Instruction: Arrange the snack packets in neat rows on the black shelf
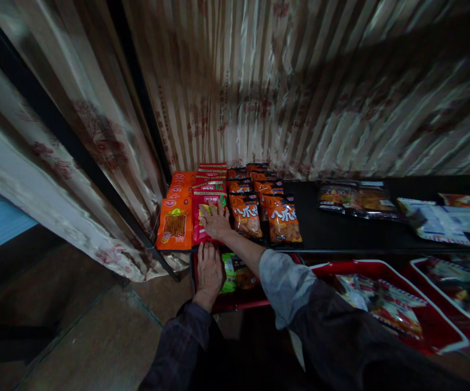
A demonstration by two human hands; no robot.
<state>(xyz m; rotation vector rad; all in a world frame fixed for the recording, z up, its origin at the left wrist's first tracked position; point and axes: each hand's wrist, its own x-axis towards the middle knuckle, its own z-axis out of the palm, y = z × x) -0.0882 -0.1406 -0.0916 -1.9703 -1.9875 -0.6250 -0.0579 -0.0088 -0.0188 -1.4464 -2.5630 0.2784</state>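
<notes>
My right hand (216,220) lies with spread fingers on the front red snack packet (199,224), part of a row running back toward the curtain. Just below it, my left hand (209,271) rests at the shelf's front edge, fingers stretched toward the red packet's bottom; whether they touch it I cannot tell. To the left stand orange snack packets (175,222) in a row. On the right are two rows of orange-and-black snack bags (284,220). Beneath my hands, a green snack packet (230,272) sits in a red basket (239,305).
The black shelf (300,239) also carries dark snack packs (357,198) and white packets (432,220) farther right. Below stand red baskets with white rims (461,342) holding packets. A black metal post (139,103) and a patterned curtain (251,108) border the shelf.
</notes>
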